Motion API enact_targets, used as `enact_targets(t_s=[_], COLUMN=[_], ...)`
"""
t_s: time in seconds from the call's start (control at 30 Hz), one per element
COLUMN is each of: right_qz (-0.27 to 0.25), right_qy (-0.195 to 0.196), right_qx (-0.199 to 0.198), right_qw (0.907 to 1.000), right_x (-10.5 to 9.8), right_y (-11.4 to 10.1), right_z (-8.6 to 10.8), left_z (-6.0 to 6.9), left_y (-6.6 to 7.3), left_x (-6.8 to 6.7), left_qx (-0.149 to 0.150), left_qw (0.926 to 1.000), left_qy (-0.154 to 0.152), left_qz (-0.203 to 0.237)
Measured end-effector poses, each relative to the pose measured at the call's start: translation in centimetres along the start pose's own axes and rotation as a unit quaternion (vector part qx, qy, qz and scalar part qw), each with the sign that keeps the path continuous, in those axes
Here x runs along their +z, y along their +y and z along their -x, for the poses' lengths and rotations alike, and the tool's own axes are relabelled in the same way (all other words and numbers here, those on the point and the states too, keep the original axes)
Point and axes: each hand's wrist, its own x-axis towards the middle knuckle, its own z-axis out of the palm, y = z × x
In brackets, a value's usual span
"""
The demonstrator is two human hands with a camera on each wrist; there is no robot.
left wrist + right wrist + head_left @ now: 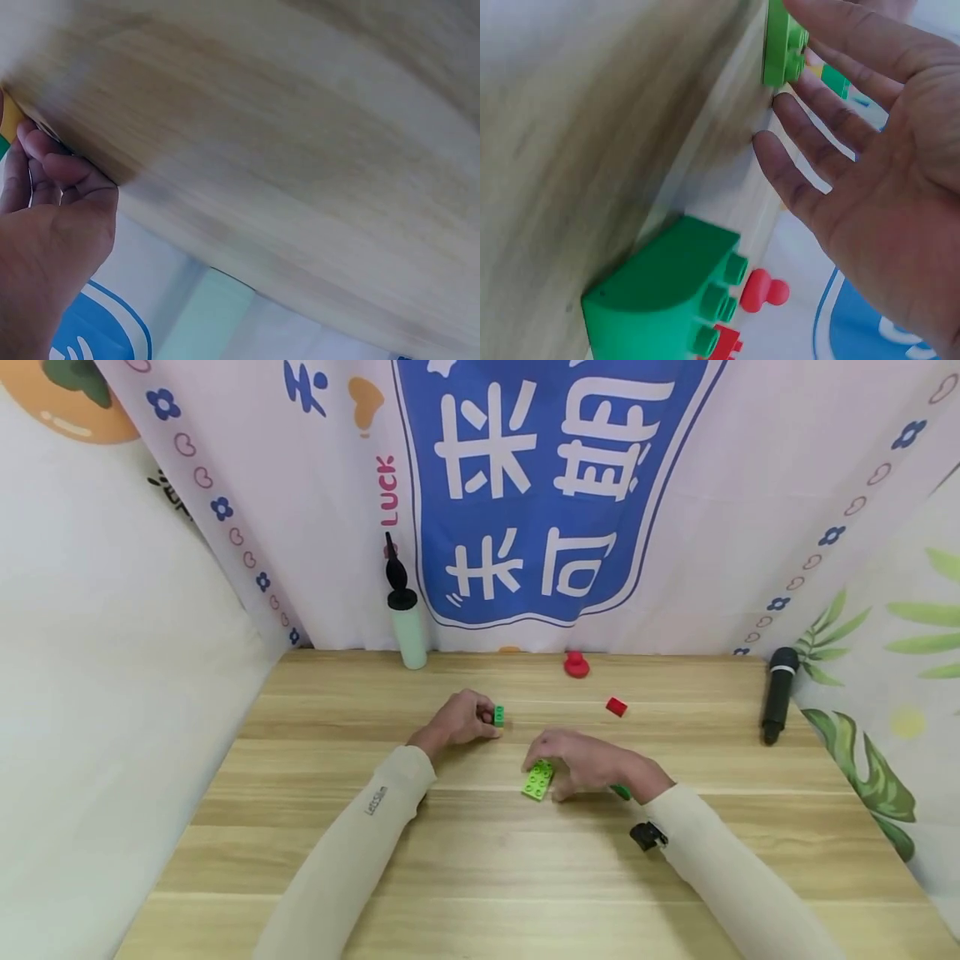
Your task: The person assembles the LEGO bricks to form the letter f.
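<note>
My left hand (pixel 465 718) pinches a small green brick (pixel 498 716) at the middle of the table. Some yellow (pixel 10 118) shows beside the green at the fingertips in the left wrist view. My right hand (pixel 581 758) reaches over a lime green brick (pixel 537 780) with two rows of studs. In the right wrist view its fingers are spread and fairly straight, close around that lime brick (pixel 778 49); contact is hard to tell. Under the right wrist lies a darker green brick (pixel 664 289) with a curved side, mostly hidden in the head view.
Farther back lie a small red brick (pixel 617 707) and a red rounded piece (pixel 576 665). A pale green hand pump (pixel 408 631) stands at the back left. A black microphone (pixel 780 693) lies near the right edge. A printed cloth (pixel 337 568) hangs behind the table.
</note>
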Motion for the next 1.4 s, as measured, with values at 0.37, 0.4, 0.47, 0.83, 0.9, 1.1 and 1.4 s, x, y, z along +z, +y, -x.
enact_targets(t_s=[0.37,0.4,0.47,0.83,0.9,1.1,1.4], right_qz=[0.043,0.037,0.024,0.000,-0.009,-0.019,-0.029], right_qy=[0.076,0.086,0.110,0.236,0.245,0.241,0.227], right_qx=[0.034,0.044,0.067,0.083,0.080,0.059,0.063], right_qw=[0.9956,0.9947,0.9913,0.9682,0.9661,0.9686,0.9713], right_x=[1.0,0.9,0.5,-2.2,-2.3,-1.9,-1.6], right_y=[-0.1,-0.1,-0.2,-0.4,-0.4,-0.3,-0.2], right_z=[-0.3,-0.3,-0.5,-4.6,-5.6,-8.0,-8.5], left_z=[0.1,0.1,0.1,0.2,0.2,0.3,0.4], left_y=[0.1,0.1,0.0,0.0,0.1,0.1,-0.2], left_x=[0.4,0.4,0.3,0.1,0.0,-0.1,0.1], left_qx=[0.006,0.005,0.004,0.006,0.005,-0.006,-0.012], left_qw=[0.9999,0.9999,0.9999,0.9998,0.9999,0.9999,0.9997], left_qy=[0.007,0.008,0.009,0.008,0.007,0.010,0.020], left_qz=[0.006,0.006,0.006,0.014,0.008,-0.007,0.001])
